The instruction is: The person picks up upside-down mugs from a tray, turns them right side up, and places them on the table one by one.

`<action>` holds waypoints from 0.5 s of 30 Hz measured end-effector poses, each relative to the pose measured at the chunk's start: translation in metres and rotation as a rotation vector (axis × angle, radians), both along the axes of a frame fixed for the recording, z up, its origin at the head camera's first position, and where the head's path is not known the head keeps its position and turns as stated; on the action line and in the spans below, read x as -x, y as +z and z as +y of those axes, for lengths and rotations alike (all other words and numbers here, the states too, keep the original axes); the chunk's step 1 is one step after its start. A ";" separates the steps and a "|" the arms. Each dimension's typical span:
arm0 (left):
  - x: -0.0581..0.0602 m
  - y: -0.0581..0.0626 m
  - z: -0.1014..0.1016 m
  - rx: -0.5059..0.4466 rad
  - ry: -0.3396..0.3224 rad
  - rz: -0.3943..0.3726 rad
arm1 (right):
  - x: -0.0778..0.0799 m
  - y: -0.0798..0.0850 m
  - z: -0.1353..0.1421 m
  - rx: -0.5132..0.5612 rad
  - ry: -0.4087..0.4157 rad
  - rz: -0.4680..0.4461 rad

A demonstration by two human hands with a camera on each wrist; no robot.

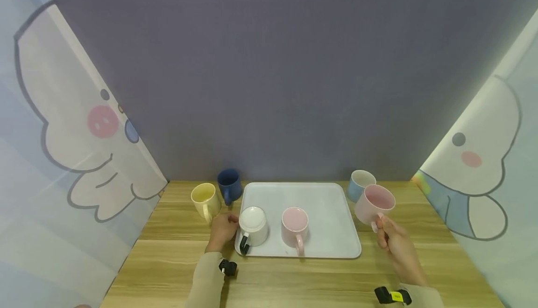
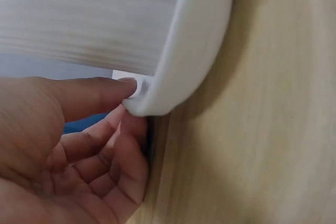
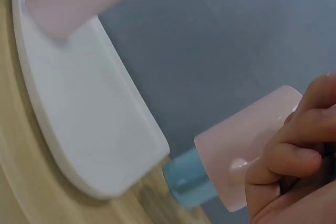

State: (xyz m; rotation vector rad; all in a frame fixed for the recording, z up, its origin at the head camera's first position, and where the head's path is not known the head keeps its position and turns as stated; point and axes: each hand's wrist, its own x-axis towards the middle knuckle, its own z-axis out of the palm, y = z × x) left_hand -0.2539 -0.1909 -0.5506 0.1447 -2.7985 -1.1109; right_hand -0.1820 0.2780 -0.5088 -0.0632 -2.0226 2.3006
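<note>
Pink mug (image 1: 370, 211) in hand is the rightmost piece of this spread, so I look across to it from the left. A yellow mug (image 1: 204, 197) and a dark blue mug (image 1: 229, 187) stand mouth up, handles turned toward the person, presumably for easy gripping. The left hand (image 1: 224, 229) pinches the rim of the white tray (image 1: 325, 226) at its left side, likely steadying it. On it, a white mug (image 1: 254, 226) and a second pink mug (image 1: 294, 226) appear to rest base up, spaced perhaps to avoid knocking. Just beyond the tray's right edge, near a light blue mug (image 1: 356, 190), the right hand (image 1: 395, 240) grasps the first by its handle, mouth up, seemingly lifted.
</note>
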 end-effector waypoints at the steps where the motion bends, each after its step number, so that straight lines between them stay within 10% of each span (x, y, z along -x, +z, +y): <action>1: 0.000 -0.001 -0.001 -0.003 0.001 0.006 | 0.000 -0.001 0.002 -0.003 -0.017 -0.009; 15: -0.002 -0.004 0.000 -0.045 -0.002 0.024 | 0.011 -0.023 0.017 0.036 -0.157 -0.064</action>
